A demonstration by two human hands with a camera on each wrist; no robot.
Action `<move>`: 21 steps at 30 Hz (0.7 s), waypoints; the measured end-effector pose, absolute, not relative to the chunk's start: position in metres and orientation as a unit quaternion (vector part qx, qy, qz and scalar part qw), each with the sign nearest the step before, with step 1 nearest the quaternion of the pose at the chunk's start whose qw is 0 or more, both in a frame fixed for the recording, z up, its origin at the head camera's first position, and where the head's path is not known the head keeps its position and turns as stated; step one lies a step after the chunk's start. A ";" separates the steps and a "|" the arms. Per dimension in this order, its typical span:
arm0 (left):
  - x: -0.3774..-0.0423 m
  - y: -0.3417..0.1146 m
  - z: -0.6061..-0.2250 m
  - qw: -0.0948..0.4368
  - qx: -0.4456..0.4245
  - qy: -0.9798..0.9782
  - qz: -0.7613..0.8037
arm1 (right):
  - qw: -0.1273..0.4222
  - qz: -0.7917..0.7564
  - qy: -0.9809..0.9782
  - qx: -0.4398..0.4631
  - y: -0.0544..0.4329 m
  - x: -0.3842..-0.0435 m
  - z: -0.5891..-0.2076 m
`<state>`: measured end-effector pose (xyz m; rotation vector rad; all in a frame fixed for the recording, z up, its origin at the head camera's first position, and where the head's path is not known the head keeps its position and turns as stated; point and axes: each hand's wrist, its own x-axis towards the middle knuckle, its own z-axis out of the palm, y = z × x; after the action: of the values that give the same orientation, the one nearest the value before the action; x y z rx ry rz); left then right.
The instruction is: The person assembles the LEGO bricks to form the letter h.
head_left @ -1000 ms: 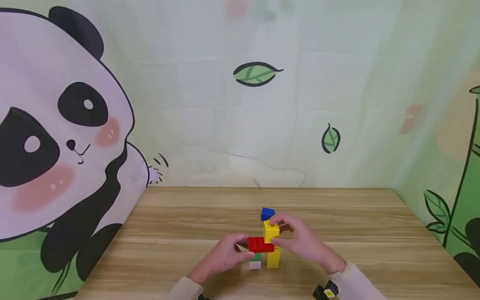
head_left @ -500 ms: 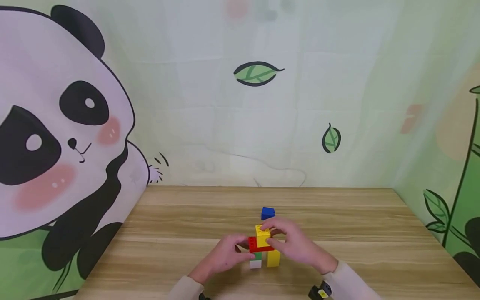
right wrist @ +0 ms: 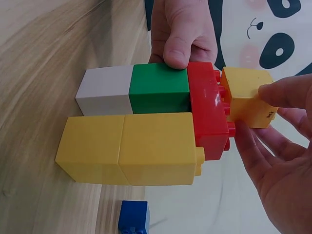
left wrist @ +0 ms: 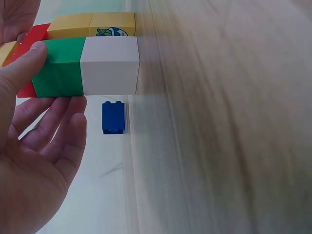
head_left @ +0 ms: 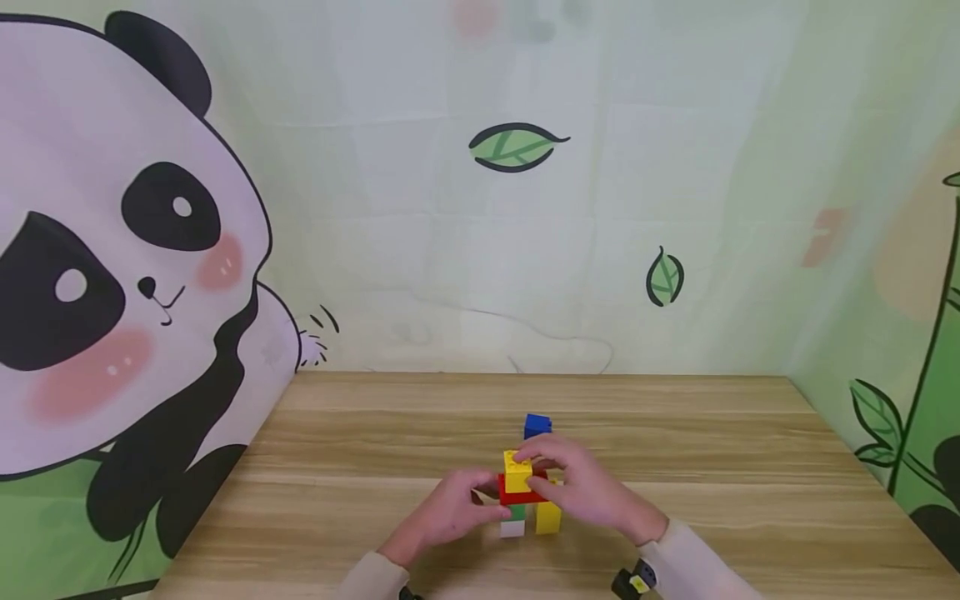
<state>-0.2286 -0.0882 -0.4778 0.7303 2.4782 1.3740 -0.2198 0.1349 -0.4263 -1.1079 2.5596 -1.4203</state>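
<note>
A long red toy brick bridges two upright columns. One has a green brick on a white brick; the other is two yellow bricks. My left hand holds the left column near its top, thumb on the green brick beside the red one, fingers behind. In my right hand, a separate yellow brick is pinched between thumb and fingers. It is right at the studs of the red brick, over its left end, and several red studs still show in the right wrist view.
A single blue brick lies on the wooden table behind the columns. A fabric backdrop with a printed panda and leaves hangs at the table's far edge.
My right hand has carried the yellow brick leftward and slightly down, from the right end of the red brick to its left end. My left hand has stayed in place.
</note>
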 end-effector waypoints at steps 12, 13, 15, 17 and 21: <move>-0.230 -0.089 -0.480 0.103 0.248 0.841 0.470 | 0.038 -0.453 0.819 -0.351 0.132 -0.223 -0.427; -0.231 -0.089 -0.481 0.104 0.248 0.841 0.469 | 0.039 -0.452 0.820 -0.350 0.132 -0.223 -0.427; -0.230 -0.089 -0.481 0.103 0.249 0.841 0.469 | 0.039 -0.446 0.823 -0.349 0.132 -0.223 -0.426; -0.230 -0.089 -0.481 0.103 0.250 0.840 0.470 | 0.037 -0.436 0.829 -0.350 0.131 -0.223 -0.425; -0.230 -0.088 -0.481 0.102 0.248 0.840 0.472 | 0.029 -0.413 0.838 -0.355 0.131 -0.224 -0.424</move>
<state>-0.2301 -0.0882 -0.4807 0.7314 2.4798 1.3920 -0.2244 0.1305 -0.4239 -1.0940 2.5868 -1.2749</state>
